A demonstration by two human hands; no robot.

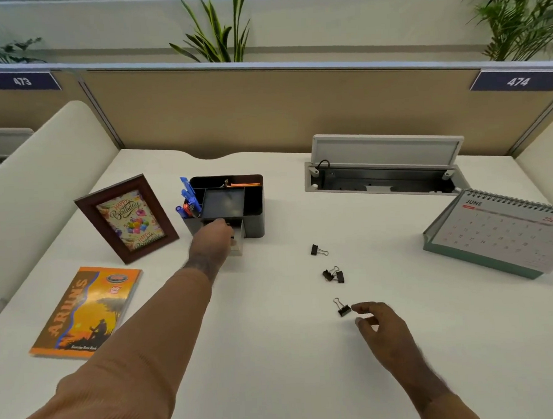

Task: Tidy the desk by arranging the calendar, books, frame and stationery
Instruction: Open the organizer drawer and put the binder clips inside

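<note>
Lying flat, binder clip (pixel 343 309) handle points away.

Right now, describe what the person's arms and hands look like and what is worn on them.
Both hands are bare: no gloves, rings or watch show. The left hand has a dark tattoo-like marking across its wrist, and the left arm wears a snug, ribbed tan knit sleeve that ends just short of that marking. The right hand leads into a bare forearm with visible hair, and the edge of a similar tan sleeve shows at the frame's bottom.
</note>
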